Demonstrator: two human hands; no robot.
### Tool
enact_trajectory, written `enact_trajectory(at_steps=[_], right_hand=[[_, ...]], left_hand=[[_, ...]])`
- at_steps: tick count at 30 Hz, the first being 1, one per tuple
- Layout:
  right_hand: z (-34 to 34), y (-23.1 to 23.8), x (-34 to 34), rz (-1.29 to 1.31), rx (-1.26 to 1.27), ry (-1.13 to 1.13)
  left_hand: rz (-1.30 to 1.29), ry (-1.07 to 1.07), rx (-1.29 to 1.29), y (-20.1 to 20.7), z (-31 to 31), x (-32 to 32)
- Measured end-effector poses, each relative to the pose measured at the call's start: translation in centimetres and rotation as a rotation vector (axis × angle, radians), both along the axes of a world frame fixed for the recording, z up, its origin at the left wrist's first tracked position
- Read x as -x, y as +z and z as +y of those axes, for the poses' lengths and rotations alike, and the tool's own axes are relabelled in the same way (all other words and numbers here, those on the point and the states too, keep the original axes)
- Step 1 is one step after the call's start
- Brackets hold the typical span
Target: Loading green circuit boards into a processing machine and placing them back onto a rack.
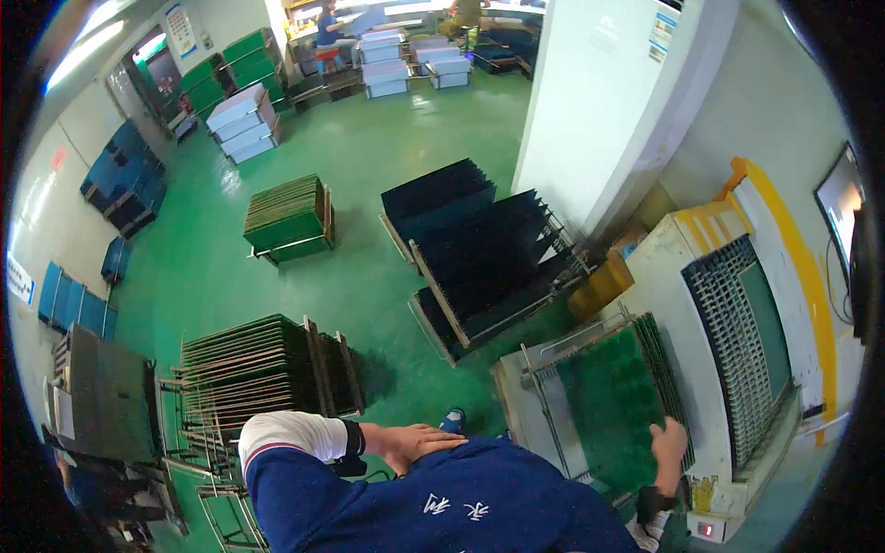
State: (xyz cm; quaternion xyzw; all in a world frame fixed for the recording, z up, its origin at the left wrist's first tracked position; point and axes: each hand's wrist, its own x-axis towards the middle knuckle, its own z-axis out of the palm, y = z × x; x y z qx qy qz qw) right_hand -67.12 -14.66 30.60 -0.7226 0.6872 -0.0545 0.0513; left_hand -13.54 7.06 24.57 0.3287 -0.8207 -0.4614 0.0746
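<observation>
My left hand [419, 446] lies flat against the front of my dark blue shirt, its fingers stretched out and holding nothing. On the right, my right hand [670, 447] has its fingers curled at the right edge of a large green board [608, 396]. The board leans at the front of a row of similar thin boards in a metal rack [544, 405]. The far side of that grip is hidden. Dark bands circle both wrists.
Right of the rack stands a pale machine with a roller opening [747, 341]. Racks of dark panels [484, 263] stand ahead, beside a white pillar [590, 101]. Another loaded rack [249, 369] is at my left, and a smaller green one [289, 217] farther off. Two people sit at the far bench.
</observation>
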Motion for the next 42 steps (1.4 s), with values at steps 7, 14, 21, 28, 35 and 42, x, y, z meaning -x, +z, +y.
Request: enact_trajectory(at_steps=[7, 14, 21, 28, 35, 42], right_hand=[[1.8, 9.1, 8.0, -0.191, 0.030, -0.259], [1.8, 16.3, 9.6, -1.357, 0.316, -0.572], [0.8, 8.3, 15.0, -2.076, 0.422, -0.352], [-4.9, 0.2, 16.4, -2.205, 0.353, -0.549], [-9.5, -3.0, 16.9, -2.288, 0.280, -0.617], [-10.8, -4.3, 14.3, -2.117, -0.152, -0.724]], left_hand=[[-0.079, -0.078, -0.037, -0.9, -3.1, 2.9], [-0.105, -0.070, -0.028, -2.3, -4.7, 5.9], [-0.127, -0.062, -0.081, -1.3, -6.3, 7.3], [-0.132, 0.018, -0.038, -4.2, -6.5, 8.6], [-0.166, 0.069, -0.078, -4.6, -6.4, 10.1], [-0.200, 0.101, -0.123, -4.6, -6.5, 11.1]])
